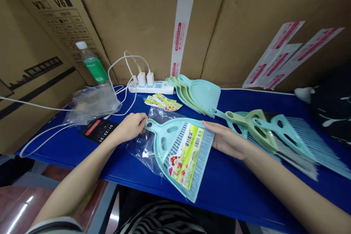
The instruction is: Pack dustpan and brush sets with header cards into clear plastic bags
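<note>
A light blue dustpan [162, 164] lies tilted over the table's front edge, with a matching brush [163, 134] nested in it. On the brush's bristles is a yellow-green printed card [189, 153] with mushrooms. My left hand [133, 126] is closed at the handle's end; whether it also pinches plastic there, I cannot tell. Along the right edge of the dustpan, my right hand [226, 139] grips with the thumb on top and its fingers hidden beneath. A clear plastic bag [139, 150] lies under the set and to its left.
Behind are stacked blue and green dustpans [205, 91] and several printed cards [163, 101]. Loose brushes [285, 135] lie at right. A power strip [161, 87] with white cables, a phone [98, 130], plastic bags [93, 100] and a bottle [93, 64] are at left. Cardboard boxes [153, 22] wall the back.
</note>
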Motion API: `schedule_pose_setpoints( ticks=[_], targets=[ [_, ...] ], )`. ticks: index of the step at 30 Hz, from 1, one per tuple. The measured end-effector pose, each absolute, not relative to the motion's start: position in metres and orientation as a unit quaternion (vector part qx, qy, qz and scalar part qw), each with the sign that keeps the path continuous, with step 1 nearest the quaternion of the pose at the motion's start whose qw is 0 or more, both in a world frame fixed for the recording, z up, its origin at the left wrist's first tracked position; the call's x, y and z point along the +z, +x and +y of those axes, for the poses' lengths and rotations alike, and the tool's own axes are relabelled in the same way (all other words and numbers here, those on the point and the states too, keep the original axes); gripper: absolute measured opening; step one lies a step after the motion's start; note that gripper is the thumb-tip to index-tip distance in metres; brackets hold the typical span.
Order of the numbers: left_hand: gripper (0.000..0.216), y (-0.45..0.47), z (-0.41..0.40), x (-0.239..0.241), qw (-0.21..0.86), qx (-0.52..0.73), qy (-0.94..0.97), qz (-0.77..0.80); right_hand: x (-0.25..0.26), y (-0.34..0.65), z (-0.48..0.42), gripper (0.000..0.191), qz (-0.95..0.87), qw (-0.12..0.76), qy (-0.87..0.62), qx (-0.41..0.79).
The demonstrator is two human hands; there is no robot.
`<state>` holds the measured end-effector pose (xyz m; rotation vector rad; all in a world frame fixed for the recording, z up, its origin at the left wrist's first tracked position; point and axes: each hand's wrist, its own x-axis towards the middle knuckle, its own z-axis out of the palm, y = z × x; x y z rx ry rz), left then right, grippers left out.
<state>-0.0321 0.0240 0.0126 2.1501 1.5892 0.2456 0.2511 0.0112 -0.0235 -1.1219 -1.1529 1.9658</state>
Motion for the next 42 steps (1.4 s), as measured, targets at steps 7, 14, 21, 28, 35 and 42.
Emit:
schedule_pose_setpoints(
  ticks=[7,14,21,28,35,42],
  targets=[
    [0.024,-0.032,0.024,0.015,0.208,0.085,0.776,0.589,-0.024,0.251,0.011,0.024,-0.438,0.304,-0.425,0.731],
    [0.025,-0.032,0.023,0.018,0.203,0.079,0.774,0.595,-0.016,0.247,0.009,0.038,-0.480,0.313,-0.418,0.705],
    [0.022,-0.030,0.022,0.014,0.207,0.074,0.771,0.597,-0.013,0.238,0.010,0.050,-0.384,0.358,-0.441,0.728],
    [0.023,-0.030,0.023,0.016,0.189,0.053,0.769,0.609,-0.023,0.237,0.007,0.035,-0.382,0.372,-0.441,0.722],
    [0.021,-0.029,0.023,0.015,0.159,0.019,0.761,0.629,-0.022,0.235,0.008,0.030,-0.286,0.387,-0.437,0.760],
    [0.021,-0.029,0.025,0.016,0.123,-0.015,0.751,0.648,-0.031,0.242,0.010,0.027,-0.306,0.365,-0.411,0.778]
  ],
)
